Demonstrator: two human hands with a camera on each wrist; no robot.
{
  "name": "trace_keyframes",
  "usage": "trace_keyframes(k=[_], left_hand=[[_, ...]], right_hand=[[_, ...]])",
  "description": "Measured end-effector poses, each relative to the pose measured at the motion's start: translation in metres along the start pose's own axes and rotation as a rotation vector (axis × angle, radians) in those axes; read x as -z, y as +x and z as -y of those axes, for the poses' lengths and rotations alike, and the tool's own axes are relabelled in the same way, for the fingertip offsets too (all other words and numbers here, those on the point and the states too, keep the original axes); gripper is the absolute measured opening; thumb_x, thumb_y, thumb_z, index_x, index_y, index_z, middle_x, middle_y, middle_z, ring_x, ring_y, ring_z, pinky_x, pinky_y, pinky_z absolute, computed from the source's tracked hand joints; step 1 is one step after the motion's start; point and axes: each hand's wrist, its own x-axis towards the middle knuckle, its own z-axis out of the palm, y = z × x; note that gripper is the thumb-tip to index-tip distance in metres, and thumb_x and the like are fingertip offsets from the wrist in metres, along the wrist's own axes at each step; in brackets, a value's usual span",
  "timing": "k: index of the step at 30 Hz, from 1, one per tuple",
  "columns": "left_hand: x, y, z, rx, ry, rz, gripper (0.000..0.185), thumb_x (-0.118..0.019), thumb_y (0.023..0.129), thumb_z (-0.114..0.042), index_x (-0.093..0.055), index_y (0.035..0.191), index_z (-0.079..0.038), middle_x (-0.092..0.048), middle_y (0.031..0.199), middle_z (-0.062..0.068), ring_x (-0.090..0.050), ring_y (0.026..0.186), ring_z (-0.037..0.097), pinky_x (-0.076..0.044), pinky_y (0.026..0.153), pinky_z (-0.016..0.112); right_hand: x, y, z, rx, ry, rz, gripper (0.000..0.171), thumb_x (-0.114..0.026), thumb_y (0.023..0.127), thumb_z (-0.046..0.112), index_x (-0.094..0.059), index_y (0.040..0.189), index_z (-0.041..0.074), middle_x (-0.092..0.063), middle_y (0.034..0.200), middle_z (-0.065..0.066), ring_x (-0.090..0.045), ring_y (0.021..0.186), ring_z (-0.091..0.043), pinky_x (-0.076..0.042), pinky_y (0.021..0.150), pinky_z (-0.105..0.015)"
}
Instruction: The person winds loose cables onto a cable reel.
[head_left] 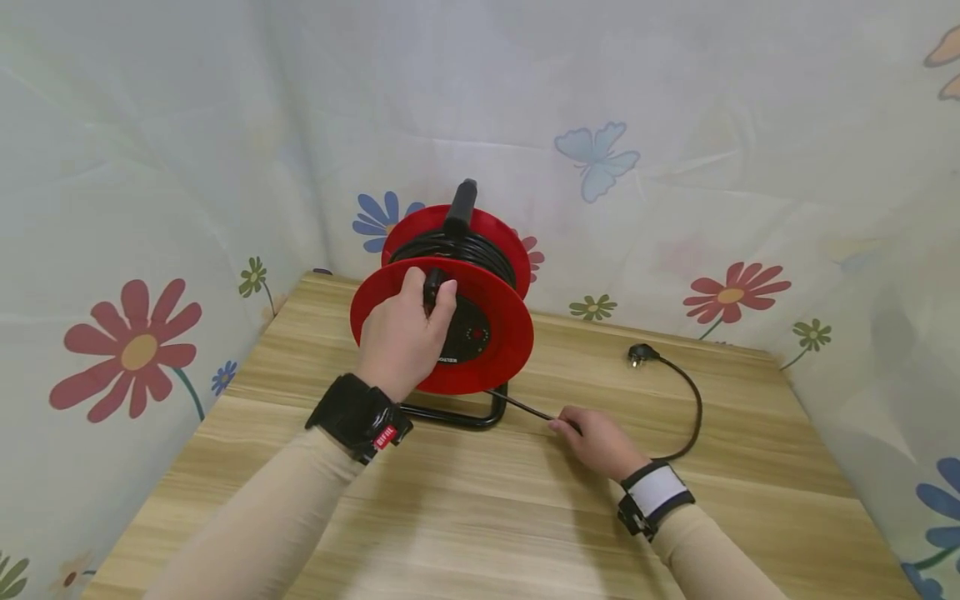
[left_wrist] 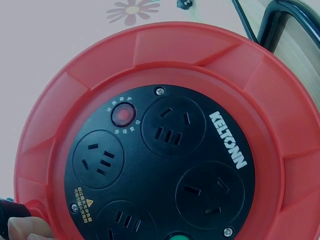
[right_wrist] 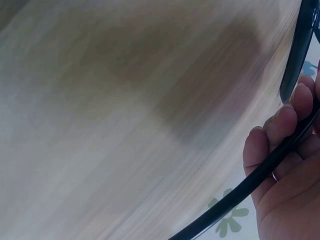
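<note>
Left hand (head_left: 405, 333) curled round the crank knob (head_left: 432, 287) of one red cable reel (head_left: 491, 346) (four sockets on its face), standing mid-table (head_left: 750, 500). Right hand (head_left: 596, 440) pinching the black cord (head_left: 525, 407); one plug (head_left: 640, 356) beyond.

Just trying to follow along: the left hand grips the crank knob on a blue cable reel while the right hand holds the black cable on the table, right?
Not quite: the cable reel is red, as the head view shows. The left hand does grip its crank knob, and the right hand holds the black cable on the table.
</note>
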Motion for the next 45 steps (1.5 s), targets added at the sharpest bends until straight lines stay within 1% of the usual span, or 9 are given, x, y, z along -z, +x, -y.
trace_keyframes(k=[6, 17, 21, 26, 30, 37, 45], left_hand=[[-0.002, 0.000, -0.002, -0.006, 0.013, -0.008, 0.043, -0.025, 0.089, -0.056, -0.036, 0.085, -0.015, -0.044, 0.051, 0.001, -0.044, 0.041, 0.014, -0.035, 0.039, 0.030], [-0.003, 0.001, -0.003, -0.007, 0.011, 0.007, 0.044, -0.025, 0.089, -0.058, -0.036, 0.086, -0.015, -0.044, 0.052, 0.000, -0.045, 0.041, 0.013, -0.035, 0.040, 0.030], [-0.004, 0.001, -0.005, -0.017, 0.006, 0.015, 0.044, -0.026, 0.089, -0.057, -0.036, 0.087, -0.015, -0.044, 0.052, 0.000, -0.045, 0.041, 0.013, -0.035, 0.039, 0.030], [-0.006, 0.001, -0.006, -0.031, 0.014, 0.018, 0.043, -0.026, 0.089, -0.056, -0.036, 0.086, -0.015, -0.044, 0.052, -0.001, -0.045, 0.040, 0.012, -0.036, 0.039, 0.029], [-0.008, 0.000, -0.008, -0.049, 0.023, 0.017, 0.042, -0.026, 0.090, -0.056, -0.036, 0.085, -0.015, -0.044, 0.052, -0.002, -0.045, 0.040, 0.011, -0.036, 0.039, 0.028], [-0.021, -0.001, -0.023, -0.088, 0.059, 0.033, 0.037, -0.030, 0.090, -0.051, -0.036, 0.086, -0.015, -0.043, 0.051, -0.003, -0.044, 0.041, 0.010, -0.037, 0.041, 0.027], [-0.041, -0.007, -0.036, -0.105, 0.106, 0.064, 0.036, -0.032, 0.090, -0.049, -0.039, 0.088, -0.015, -0.044, 0.051, -0.004, -0.043, 0.041, 0.009, -0.037, 0.042, 0.024]], right_hand=[[-0.003, -0.001, -0.002, 0.003, 0.008, 0.001, 0.019, -0.051, 0.090, 0.034, -0.056, 0.078, 0.021, -0.045, 0.060, 0.008, -0.042, 0.054, -0.007, -0.036, 0.051, -0.027], [-0.003, -0.002, -0.003, 0.019, 0.014, -0.012, 0.019, -0.051, 0.090, 0.033, -0.056, 0.077, 0.021, -0.046, 0.061, 0.009, -0.042, 0.055, -0.006, -0.036, 0.052, -0.026], [-0.004, -0.002, -0.001, 0.014, 0.009, -0.014, 0.020, -0.051, 0.090, 0.036, -0.056, 0.076, 0.022, -0.045, 0.060, 0.009, -0.042, 0.054, -0.006, -0.036, 0.051, -0.026], [-0.005, -0.002, 0.000, 0.027, 0.016, -0.015, 0.019, -0.050, 0.090, 0.036, -0.058, 0.079, 0.022, -0.048, 0.062, 0.010, -0.044, 0.056, -0.006, -0.037, 0.053, -0.026], [-0.006, -0.002, -0.001, 0.018, 0.022, -0.018, 0.019, -0.050, 0.090, 0.036, -0.058, 0.079, 0.023, -0.048, 0.063, 0.009, -0.044, 0.056, -0.006, -0.037, 0.053, -0.026], [-0.002, -0.010, -0.009, 0.018, 0.011, -0.035, 0.016, -0.050, 0.091, 0.032, -0.058, 0.081, 0.022, -0.051, 0.066, 0.010, -0.045, 0.058, -0.006, -0.038, 0.055, -0.026], [0.003, -0.013, -0.004, 0.067, 0.006, -0.057, 0.012, -0.051, 0.091, 0.027, -0.059, 0.084, 0.021, -0.052, 0.069, 0.010, -0.046, 0.060, -0.004, -0.039, 0.058, -0.026]])
